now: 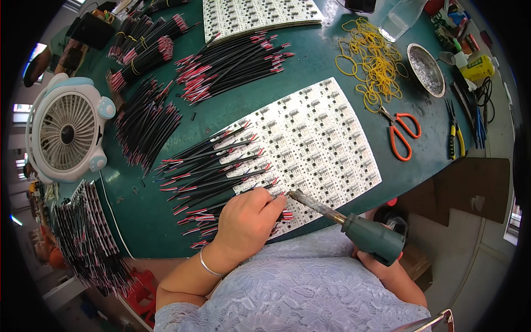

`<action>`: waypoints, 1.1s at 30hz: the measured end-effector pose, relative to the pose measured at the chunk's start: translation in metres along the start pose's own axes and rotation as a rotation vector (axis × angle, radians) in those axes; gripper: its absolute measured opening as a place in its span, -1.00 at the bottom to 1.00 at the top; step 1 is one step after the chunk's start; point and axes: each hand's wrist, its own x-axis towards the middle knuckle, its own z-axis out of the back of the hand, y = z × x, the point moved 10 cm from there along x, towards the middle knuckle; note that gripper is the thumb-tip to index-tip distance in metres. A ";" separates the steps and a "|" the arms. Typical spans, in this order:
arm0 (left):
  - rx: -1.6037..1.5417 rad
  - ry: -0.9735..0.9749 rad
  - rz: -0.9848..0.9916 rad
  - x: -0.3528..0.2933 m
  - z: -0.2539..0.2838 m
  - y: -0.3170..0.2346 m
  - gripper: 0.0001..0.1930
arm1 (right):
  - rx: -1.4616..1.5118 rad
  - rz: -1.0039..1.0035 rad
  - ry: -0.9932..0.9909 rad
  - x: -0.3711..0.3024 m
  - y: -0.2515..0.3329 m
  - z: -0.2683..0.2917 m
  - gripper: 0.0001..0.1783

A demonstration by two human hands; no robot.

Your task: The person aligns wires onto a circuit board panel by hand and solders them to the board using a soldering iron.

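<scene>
My left hand (pixel 246 221) is closed, thumb and forefinger pinched at the left part of a white circuit board panel (pixel 326 133). A black cable appears to be in the pinch, mostly hidden by the fingers. My right hand (pixel 378 266) grips a soldering iron (pixel 373 239) by its green handle, the hand largely behind it. The iron's dark tip almost meets my left fingertips; whether they touch I cannot tell. Several black cables (pixel 213 160) with red and white wire ends lie side by side across the panel's left edge.
More cable bundles (pixel 210 72) lie at the far left, near a white fan (pixel 67 133). A stack of panels (pixel 260 14) is at the back. Yellow rubber bands (pixel 368 55), a metal dish (pixel 426 69), orange-handled scissors (pixel 404 133) and yellow-black pliers (pixel 454 133) lie right.
</scene>
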 end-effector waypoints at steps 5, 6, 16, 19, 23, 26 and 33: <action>0.007 -0.013 -0.003 0.000 0.000 0.000 -0.59 | -0.212 0.220 0.001 0.004 0.027 0.002 -0.69; 0.006 -0.018 -0.006 0.000 0.001 0.000 -0.59 | -0.153 0.153 0.004 0.002 0.018 0.001 -0.70; 0.007 -0.017 0.006 0.001 0.001 0.000 -0.62 | 0.263 -0.070 0.012 -0.007 -0.010 0.003 -0.74; -0.014 -0.048 0.009 0.002 0.003 0.002 -0.63 | 0.041 0.090 -0.006 -0.006 0.001 0.005 -0.73; -0.042 -0.070 -0.006 0.003 0.006 0.002 -0.62 | 0.068 -0.004 -0.001 -0.007 -0.006 0.004 -0.71; -0.046 -0.068 -0.017 0.003 0.006 0.002 -0.61 | 0.042 0.014 0.018 -0.005 -0.005 0.003 -0.70; -0.042 -0.052 -0.035 0.001 0.003 0.001 -0.58 | -0.069 0.141 0.020 -0.001 0.010 0.004 -0.68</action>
